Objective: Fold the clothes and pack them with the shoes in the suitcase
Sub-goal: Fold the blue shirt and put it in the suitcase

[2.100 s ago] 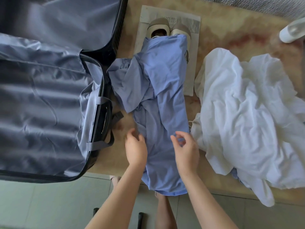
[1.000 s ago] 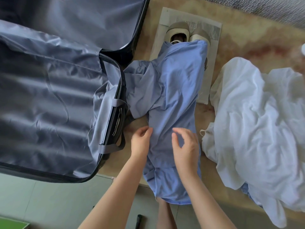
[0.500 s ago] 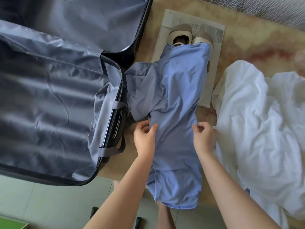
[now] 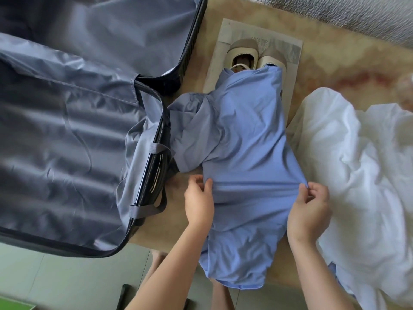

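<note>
Beside the table's (image 4: 346, 54) left edge the open suitcase (image 4: 67, 142) lies flat, showing only grey lining in the part in view. Just right of its near corner, the left hand (image 4: 199, 202) pinches the left edge of the blue garment (image 4: 245, 153) between thumb and curled fingers. The garment lies as a long narrow strip. Its near end hangs over the table's near edge, and its far end covers the heels of the shoes (image 4: 245, 49), which stand on a sheet of paper (image 4: 292, 52). One loose flap bunches out toward the suitcase. On the strip's right edge the right hand (image 4: 309, 209) pinches the cloth the same way, level with the left, and the fabric between the two grips is drawn taut. Further right, a heap of white clothes (image 4: 357, 175) lies crumpled and unfolded.

The step in hand looks like folding the blue garment, with the lengthwise folds made and a crosswise one due. Next, I judge, the stray flap wants tucking in. Then both pinches should carry one end of the strip over the other with the edges kept level. Packing has not begun.
</note>
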`<state>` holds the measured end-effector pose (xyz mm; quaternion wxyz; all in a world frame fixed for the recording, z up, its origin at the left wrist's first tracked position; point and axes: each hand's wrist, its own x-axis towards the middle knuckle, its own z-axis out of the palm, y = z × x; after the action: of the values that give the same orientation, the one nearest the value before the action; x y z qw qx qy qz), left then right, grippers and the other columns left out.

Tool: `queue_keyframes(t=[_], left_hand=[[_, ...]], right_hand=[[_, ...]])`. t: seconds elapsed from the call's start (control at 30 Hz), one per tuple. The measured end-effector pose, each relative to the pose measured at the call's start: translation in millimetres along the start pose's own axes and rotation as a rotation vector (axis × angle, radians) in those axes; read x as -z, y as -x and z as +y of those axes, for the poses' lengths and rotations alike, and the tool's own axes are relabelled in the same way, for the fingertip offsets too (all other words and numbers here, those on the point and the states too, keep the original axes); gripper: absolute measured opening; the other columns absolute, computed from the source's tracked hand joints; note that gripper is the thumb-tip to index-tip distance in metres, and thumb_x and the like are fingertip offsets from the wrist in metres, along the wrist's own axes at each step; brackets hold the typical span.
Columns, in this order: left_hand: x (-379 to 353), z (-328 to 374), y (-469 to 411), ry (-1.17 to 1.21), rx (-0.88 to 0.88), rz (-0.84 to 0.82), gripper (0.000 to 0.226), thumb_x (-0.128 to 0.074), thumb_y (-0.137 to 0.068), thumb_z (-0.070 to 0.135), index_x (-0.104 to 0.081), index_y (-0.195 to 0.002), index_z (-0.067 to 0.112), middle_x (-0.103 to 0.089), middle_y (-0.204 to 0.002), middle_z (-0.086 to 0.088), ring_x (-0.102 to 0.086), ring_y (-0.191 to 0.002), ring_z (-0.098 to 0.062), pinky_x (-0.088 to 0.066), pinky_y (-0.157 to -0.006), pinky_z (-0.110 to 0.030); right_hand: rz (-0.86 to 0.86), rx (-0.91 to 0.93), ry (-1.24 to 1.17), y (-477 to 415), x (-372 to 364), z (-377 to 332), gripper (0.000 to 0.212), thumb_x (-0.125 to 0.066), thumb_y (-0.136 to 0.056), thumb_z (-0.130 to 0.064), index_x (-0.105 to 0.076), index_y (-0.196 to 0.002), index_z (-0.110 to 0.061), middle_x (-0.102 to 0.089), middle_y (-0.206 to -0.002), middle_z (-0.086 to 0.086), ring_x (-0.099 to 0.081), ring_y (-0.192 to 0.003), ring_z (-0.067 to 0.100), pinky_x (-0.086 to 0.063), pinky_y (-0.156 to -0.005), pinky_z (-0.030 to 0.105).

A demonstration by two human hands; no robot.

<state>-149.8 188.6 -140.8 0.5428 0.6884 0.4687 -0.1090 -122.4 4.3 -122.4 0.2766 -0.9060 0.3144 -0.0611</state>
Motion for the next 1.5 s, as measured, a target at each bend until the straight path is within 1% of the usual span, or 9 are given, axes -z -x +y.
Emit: queue_keyframes(t=[0.3, 0.5, 0.77, 0.9, 0.93, 0.97, 1.1, 1.33, 1.5], left_hand=[[-6, 14, -16, -0.324, -0.399, 0.235, 0.038, -0.06, -0.082, 0.001, -0.049, -0.118, 0.008, -0.047, -0.123, -0.011, -0.046, -0.109, -0.03, -0.04, -0.091, -0.036], [-11, 77, -74, -0.389, -0.526, 0.096, 0.042, -0.053, -0.093, 0.011, -0.043, -0.133, 0.013, -0.048, -0.134, -0.005, -0.039, -0.124, -0.024, -0.033, -0.1, -0.032], [-8, 116, -126, -0.699, -0.565, 0.018, 0.04, -0.057, -0.093, 0.024, -0.044, -0.127, 0.009, -0.061, -0.117, -0.013, -0.051, -0.114, -0.034, -0.035, -0.093, -0.04], [-4, 118, -131, -0.743, -0.573, 0.047, 0.029, -0.056, -0.092, 0.024, -0.057, -0.117, 0.009, -0.062, -0.112, -0.012, -0.059, -0.103, -0.032, -0.043, -0.078, -0.036], [-3, 120, -130, -0.718, -0.578, 0.084, 0.025, -0.054, -0.093, 0.021, -0.058, -0.115, 0.009, -0.06, -0.113, -0.011, -0.059, -0.101, -0.032, -0.042, -0.075, -0.036], [-1, 123, -129, -0.693, -0.588, 0.129, 0.022, -0.052, -0.093, 0.018, -0.057, -0.113, 0.009, -0.057, -0.114, -0.011, -0.058, -0.097, -0.032, -0.042, -0.072, -0.036], [-1, 140, -132, -0.6, -0.64, 0.221, 0.016, -0.05, -0.094, 0.02, -0.053, -0.106, 0.009, -0.051, -0.108, -0.011, -0.055, -0.086, -0.035, -0.039, -0.067, -0.038], [-26, 161, -150, -0.85, -0.692, 0.183, 0.031, -0.05, -0.096, 0.035, -0.055, -0.114, 0.011, -0.058, -0.115, -0.009, -0.049, -0.108, -0.031, -0.034, -0.08, -0.036], [-21, 159, -161, -0.904, -0.521, 0.003, 0.052, -0.045, -0.095, 0.047, -0.045, -0.132, 0.011, -0.051, -0.132, -0.013, -0.042, -0.123, -0.033, -0.03, -0.1, -0.042]], right_hand=[[-0.17, 0.301, 0.12, -4, -20, -15, 0.032, -0.064, -0.09, -0.019, -0.058, -0.12, -0.01, -0.059, -0.12, 0.009, -0.058, -0.105, 0.029, -0.048, -0.08, 0.038], [-0.271, 0.347, -0.071, -62, -58, -88, 0.036, -0.062, -0.089, -0.018, -0.056, -0.124, -0.013, -0.058, -0.124, 0.004, -0.054, -0.113, 0.022, -0.045, -0.091, 0.035], [-0.418, -0.057, -0.298, -130, -95, -137, 0.056, -0.068, -0.085, -0.028, -0.048, -0.133, -0.007, -0.059, -0.117, 0.003, -0.056, -0.114, 0.02, -0.043, -0.096, 0.027], [-0.468, -0.128, -0.42, -143, -94, -139, 0.028, -0.071, -0.082, -0.016, -0.065, -0.101, 0.004, -0.063, -0.116, 0.016, -0.052, -0.08, 0.018, -0.049, -0.075, 0.029], [-0.446, -0.095, -0.445, -145, -92, -139, 0.019, -0.07, -0.082, -0.012, -0.064, -0.087, 0.005, -0.035, -0.086, -0.005, -0.044, -0.072, 0.016, -0.044, -0.067, 0.027], [-0.405, -0.051, -0.472, -148, -89, -140, 0.013, -0.069, -0.082, -0.009, -0.06, -0.078, -0.001, -0.049, -0.071, -0.001, -0.041, -0.067, 0.012, -0.039, -0.063, 0.023], [-0.115, 0.083, -0.608, -169, -67, -139, 0.016, -0.061, -0.083, -0.009, -0.052, -0.078, -0.022, -0.05, -0.071, -0.013, -0.046, -0.054, -0.011, -0.037, -0.064, 0.009], [-0.063, 0.105, -0.587, -188, -63, -118, 0.013, -0.058, -0.078, -0.009, -0.055, -0.084, -0.021, -0.058, -0.08, -0.004, -0.052, -0.062, -0.012, -0.041, -0.07, 0.014], [-0.179, 0.115, -0.311, -174, -76, -108, 0.044, -0.061, -0.085, -0.011, -0.049, -0.128, -0.011, -0.054, -0.129, -0.003, -0.053, -0.114, 0.015, -0.039, -0.091, 0.019]])
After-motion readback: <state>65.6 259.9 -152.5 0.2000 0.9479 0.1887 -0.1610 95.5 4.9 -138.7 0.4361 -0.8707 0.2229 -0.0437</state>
